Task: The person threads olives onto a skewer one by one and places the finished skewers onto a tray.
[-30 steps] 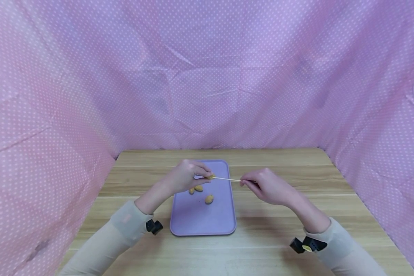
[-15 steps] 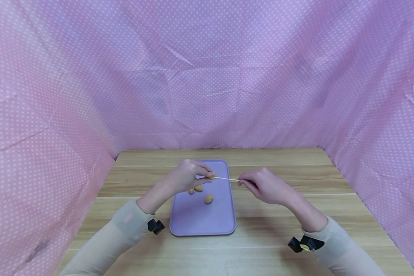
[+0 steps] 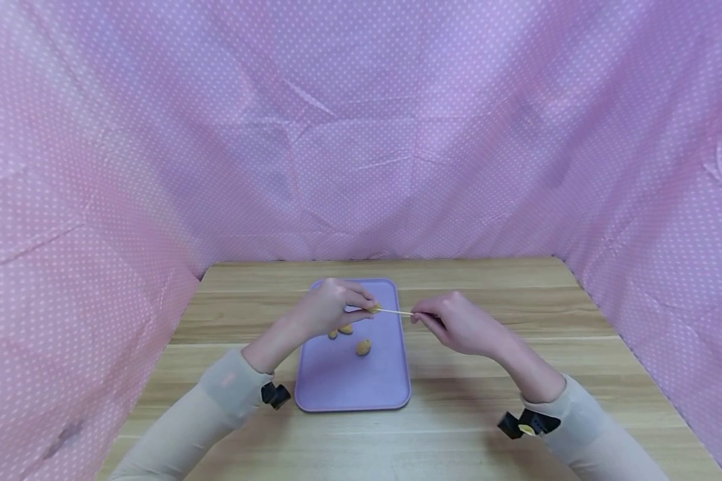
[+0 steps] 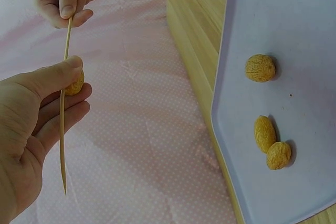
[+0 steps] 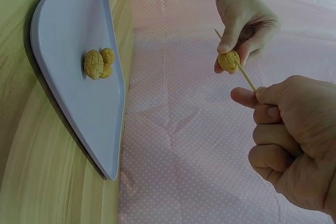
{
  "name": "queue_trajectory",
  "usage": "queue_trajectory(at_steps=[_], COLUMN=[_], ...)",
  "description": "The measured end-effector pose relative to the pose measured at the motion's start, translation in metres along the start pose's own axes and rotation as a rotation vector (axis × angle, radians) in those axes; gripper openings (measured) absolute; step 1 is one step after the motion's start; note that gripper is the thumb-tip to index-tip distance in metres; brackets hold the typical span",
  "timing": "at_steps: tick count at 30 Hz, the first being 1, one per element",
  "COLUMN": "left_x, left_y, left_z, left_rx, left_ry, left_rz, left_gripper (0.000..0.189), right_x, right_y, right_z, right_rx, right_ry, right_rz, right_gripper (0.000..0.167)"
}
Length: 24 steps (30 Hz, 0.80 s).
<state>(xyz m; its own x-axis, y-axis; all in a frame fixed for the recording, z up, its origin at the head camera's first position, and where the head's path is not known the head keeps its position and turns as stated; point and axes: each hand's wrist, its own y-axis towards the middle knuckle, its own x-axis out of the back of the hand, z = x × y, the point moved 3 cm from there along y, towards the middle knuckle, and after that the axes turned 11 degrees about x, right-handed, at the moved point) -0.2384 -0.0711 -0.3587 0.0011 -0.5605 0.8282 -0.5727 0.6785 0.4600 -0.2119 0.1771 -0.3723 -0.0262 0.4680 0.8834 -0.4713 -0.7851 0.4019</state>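
My left hand (image 3: 331, 307) pinches a small wrinkled yellow-brown ball (image 5: 228, 62), which looks like a dried fruit, between thumb and fingers. A thin bamboo skewer (image 4: 62, 140) runs into the ball, and its pointed end sticks out on the far side, past the left thumb. Thumb and forefinger of my right hand (image 3: 460, 324) pinch the skewer near its other end; the remaining right fingers are curled in. Both hands are held above the table, the left one over the purple tray (image 3: 361, 391), the right one beside it. The left thumb hides part of the skewer.
Three more wrinkled balls lie on the tray: a single one (image 3: 364, 347) and, farther left, a pair made of a longer one (image 4: 265, 134) and a rounder one (image 4: 279, 155). The wooden table (image 3: 487, 427) carries the tray. Pink dotted cloth (image 3: 361, 167) encloses the table.
My right hand has moved left toward the left hand, and less skewer shows between the two hands. The left hand, still holding the ball, has shifted slightly right.
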Motion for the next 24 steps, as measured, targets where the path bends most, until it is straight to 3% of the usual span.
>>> queue_trajectory(at_steps=[24], left_x=[-0.0086], left_y=[0.0024], left_z=[-0.0037], left_rx=[0.014], left_ry=[-0.001], left_rz=[0.01], left_gripper=[0.014], right_x=[-0.0053], right_y=[0.0056], right_z=[0.0011], right_rx=[-0.003], right_ry=[0.032], right_rz=[0.011], right_gripper=[0.015])
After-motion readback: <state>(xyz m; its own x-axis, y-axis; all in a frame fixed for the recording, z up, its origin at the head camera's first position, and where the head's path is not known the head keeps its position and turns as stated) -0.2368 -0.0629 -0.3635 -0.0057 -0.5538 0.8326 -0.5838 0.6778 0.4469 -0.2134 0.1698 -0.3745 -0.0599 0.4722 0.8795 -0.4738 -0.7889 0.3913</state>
